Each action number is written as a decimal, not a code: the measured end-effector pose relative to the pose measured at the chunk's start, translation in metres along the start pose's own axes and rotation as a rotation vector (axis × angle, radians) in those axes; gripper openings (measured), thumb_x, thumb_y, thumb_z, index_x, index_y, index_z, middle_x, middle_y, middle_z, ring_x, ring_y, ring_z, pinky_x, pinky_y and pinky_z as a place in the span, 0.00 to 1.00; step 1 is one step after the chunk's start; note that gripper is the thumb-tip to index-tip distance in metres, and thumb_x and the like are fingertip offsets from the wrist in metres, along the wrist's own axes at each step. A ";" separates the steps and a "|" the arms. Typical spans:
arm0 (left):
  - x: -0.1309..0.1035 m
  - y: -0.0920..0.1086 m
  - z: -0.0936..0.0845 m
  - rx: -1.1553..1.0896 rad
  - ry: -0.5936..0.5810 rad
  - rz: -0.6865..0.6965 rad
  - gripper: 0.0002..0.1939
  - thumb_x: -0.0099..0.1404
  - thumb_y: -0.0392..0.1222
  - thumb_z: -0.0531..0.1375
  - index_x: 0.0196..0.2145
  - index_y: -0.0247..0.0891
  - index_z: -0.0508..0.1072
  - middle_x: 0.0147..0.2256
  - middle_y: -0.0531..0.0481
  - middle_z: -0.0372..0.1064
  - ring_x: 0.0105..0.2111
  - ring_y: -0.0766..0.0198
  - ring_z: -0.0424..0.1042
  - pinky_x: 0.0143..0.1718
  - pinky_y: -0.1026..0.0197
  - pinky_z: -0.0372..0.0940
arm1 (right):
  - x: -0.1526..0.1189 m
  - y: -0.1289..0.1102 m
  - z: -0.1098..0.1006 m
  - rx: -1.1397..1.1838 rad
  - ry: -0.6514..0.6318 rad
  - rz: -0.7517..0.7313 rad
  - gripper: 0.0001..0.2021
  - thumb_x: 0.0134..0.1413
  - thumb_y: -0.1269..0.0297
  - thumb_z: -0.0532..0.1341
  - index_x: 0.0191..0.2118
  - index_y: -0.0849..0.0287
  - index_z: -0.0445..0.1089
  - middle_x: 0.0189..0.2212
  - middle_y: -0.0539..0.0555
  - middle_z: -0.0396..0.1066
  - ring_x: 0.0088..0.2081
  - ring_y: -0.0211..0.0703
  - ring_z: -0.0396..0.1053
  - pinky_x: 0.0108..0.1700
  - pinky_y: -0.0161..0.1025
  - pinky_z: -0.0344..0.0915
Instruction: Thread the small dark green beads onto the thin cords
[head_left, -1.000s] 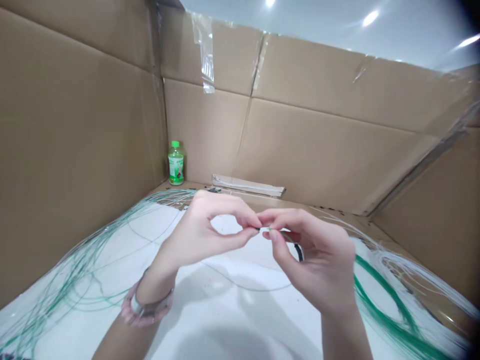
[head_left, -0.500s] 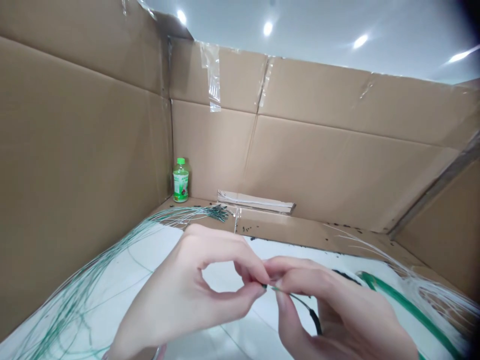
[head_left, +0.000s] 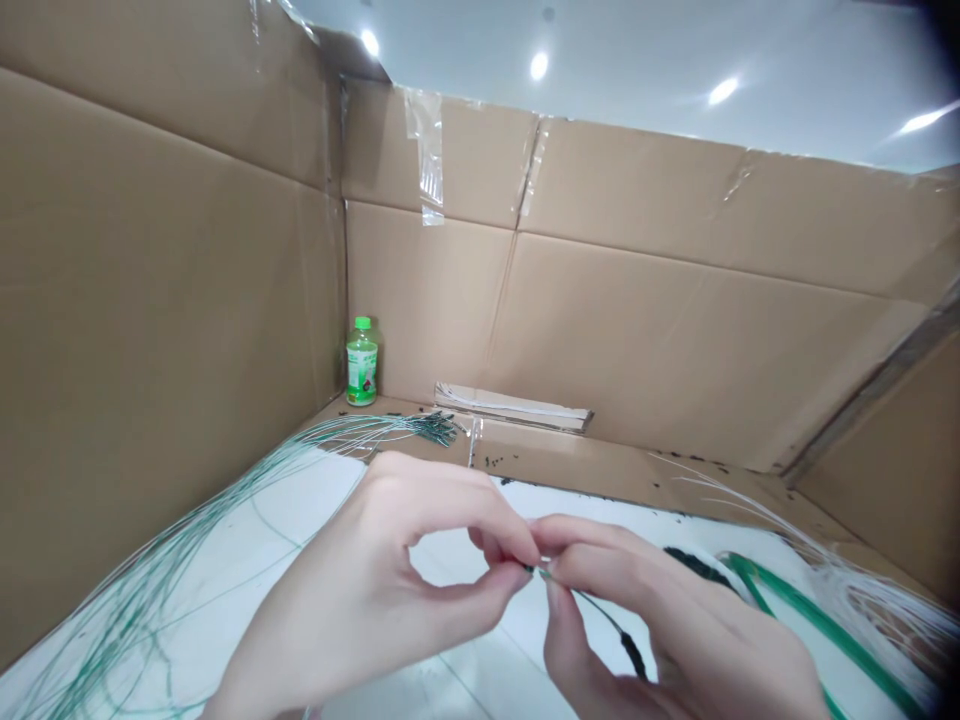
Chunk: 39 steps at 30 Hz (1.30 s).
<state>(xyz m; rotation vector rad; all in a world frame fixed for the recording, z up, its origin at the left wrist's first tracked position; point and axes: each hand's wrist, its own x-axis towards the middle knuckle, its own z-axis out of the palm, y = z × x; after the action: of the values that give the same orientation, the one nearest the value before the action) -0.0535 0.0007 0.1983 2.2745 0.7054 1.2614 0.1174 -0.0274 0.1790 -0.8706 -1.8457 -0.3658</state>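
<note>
Thumb and forefinger of my left hand (head_left: pixel 390 570) pinch a tiny dark piece at the end of a thin green wire (head_left: pixel 594 603), in the lower middle of the head view. Right beside it, my right hand (head_left: pixel 660 620) grips the same wire between thumb and fingers, the fingertips of both hands almost touching. From there the wire runs down under my right palm to a black sleeve-like part (head_left: pixel 634 655). The exact shape of the pinched piece is too small to tell.
Green and white wires (head_left: pixel 187 540) fan along the left to dark tips. A green-capped bottle (head_left: pixel 361 365) stands in the back corner. At the right lie a green wire bundle (head_left: pixel 825 620) and white strands (head_left: pixel 877 600). Cardboard walls (head_left: pixel 675 340) surround the white surface (head_left: pixel 480 665).
My right hand has shifted slightly left and tilted, showing more of the black part. My left hand keeps its pinch almost unmoved.
</note>
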 end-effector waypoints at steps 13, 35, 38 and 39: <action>0.001 0.002 0.002 0.112 0.019 -0.059 0.11 0.54 0.24 0.59 0.27 0.39 0.74 0.25 0.60 0.73 0.25 0.73 0.70 0.30 0.72 0.65 | 0.003 0.010 0.006 0.011 -0.031 -0.093 0.07 0.49 0.78 0.58 0.32 0.58 0.67 0.33 0.46 0.75 0.32 0.27 0.74 0.39 0.16 0.67; 0.004 -0.002 0.012 -0.077 0.200 -0.035 0.06 0.60 0.31 0.61 0.29 0.42 0.72 0.27 0.59 0.73 0.28 0.71 0.71 0.32 0.68 0.67 | 0.008 0.013 -0.004 0.022 0.131 -0.164 0.15 0.40 0.83 0.64 0.36 0.62 0.70 0.23 0.50 0.69 0.23 0.31 0.66 0.22 0.26 0.66; 0.001 -0.002 0.013 -0.037 0.212 -0.023 0.07 0.60 0.31 0.60 0.30 0.43 0.71 0.27 0.60 0.72 0.29 0.71 0.71 0.33 0.69 0.66 | 0.006 0.012 -0.006 -0.042 0.102 -0.153 0.11 0.44 0.79 0.63 0.35 0.61 0.70 0.24 0.50 0.70 0.23 0.31 0.67 0.22 0.27 0.66; 0.001 -0.002 0.013 -0.024 0.210 -0.018 0.08 0.60 0.31 0.60 0.31 0.44 0.71 0.28 0.60 0.72 0.29 0.72 0.71 0.33 0.69 0.66 | 0.005 0.010 -0.005 -0.065 0.109 -0.133 0.09 0.45 0.79 0.63 0.34 0.60 0.71 0.24 0.50 0.70 0.23 0.31 0.67 0.22 0.27 0.66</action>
<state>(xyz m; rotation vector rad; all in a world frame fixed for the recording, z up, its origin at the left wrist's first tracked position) -0.0428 0.0012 0.1913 2.1316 0.7774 1.5066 0.1269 -0.0217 0.1847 -0.7580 -1.8039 -0.5487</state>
